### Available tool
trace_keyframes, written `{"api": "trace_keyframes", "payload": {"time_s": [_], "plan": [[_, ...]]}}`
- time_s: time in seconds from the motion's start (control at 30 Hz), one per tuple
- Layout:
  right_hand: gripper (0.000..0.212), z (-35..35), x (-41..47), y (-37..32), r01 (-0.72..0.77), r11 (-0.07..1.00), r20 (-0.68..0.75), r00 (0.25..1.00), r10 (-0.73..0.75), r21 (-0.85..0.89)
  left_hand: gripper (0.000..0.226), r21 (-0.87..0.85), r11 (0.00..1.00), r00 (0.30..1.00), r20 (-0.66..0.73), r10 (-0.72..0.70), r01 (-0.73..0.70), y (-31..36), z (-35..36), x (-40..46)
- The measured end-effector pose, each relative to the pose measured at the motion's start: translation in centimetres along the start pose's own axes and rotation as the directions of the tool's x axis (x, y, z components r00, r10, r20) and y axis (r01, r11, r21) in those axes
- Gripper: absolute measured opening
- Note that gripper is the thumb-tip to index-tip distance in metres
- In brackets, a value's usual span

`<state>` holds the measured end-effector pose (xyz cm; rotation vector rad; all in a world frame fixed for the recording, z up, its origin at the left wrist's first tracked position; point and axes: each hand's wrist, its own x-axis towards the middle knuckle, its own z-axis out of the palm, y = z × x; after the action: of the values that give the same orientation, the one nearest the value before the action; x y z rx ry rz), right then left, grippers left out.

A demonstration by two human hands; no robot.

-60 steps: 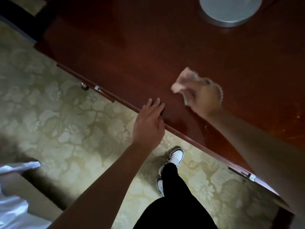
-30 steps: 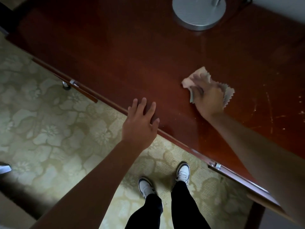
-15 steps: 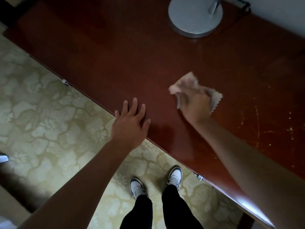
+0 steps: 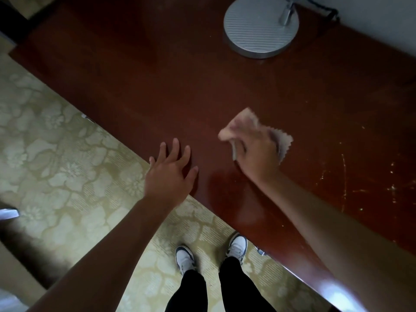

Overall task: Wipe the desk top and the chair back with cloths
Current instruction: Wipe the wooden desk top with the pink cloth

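1. Now my right hand point(image 4: 256, 154) grips a pale cloth point(image 4: 242, 126) on the desk point(image 4: 157, 86), mid-top, blurred.
2. My left hand point(image 4: 170, 174) lies flat, fingers spread, at the near edge.
3. Lamp base point(image 4: 261, 28) stands by the far edge.

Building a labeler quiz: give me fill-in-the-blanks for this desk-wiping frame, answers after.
1. The right hand presses a ____ against the desk top.
2. The left hand lies flat at the desk's near edge, holding ____.
3. The round metal lamp base stands at the ____ side of the desk, beyond the right hand.
4. Pale scratches mark the wood to the ____ of the right hand.

Answers: cloth; nothing; far; right
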<state>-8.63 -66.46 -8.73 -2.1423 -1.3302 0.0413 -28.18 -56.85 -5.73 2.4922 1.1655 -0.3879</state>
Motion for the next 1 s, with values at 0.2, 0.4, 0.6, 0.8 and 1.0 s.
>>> {"api": "trace_keyframes", "payload": {"time_s": [0.2, 0.4, 0.6, 0.8, 1.0], "plan": [[0.023, -1.6, -9.4, -0.2, 0.237, 0.962, 0.145, 0.956, -0.256, 0.132, 0.06, -0.039, 0.999, 0.994, -0.105, 0.008, -0.012, 1.8, 1.1, 0.7], [0.027, -3.6, -1.3, 5.7, -0.133, 0.99, -0.074, 0.989, 0.129, -0.038, 0.057, -0.065, 0.996, 0.95, -0.311, 0.041, -0.065, 4.2, 2.9, 2.3], [0.028, -2.1, -4.6, 3.6, -0.036, 0.997, -0.058, 0.998, 0.04, 0.063, 0.049, -0.25, 0.948, 0.84, -0.456, -0.294, 0.196, 4.9, 2.5, 7.5], [0.031, -3.9, 8.0, 11.1, -0.362, 0.927, -0.244, 0.912, 0.331, -0.097, 0.052, -0.258, 0.936, 0.82, -0.463, -0.336, 0.238, 5.2, 2.5, 8.6], [0.023, 0.4, 4.8, 2.1, -0.004, 0.999, -0.033, 0.999, 0.005, 0.032, 0.052, -0.279, 0.932, 0.807, -0.48, -0.343, 0.231, 5.3, 2.4, 8.8]]}}
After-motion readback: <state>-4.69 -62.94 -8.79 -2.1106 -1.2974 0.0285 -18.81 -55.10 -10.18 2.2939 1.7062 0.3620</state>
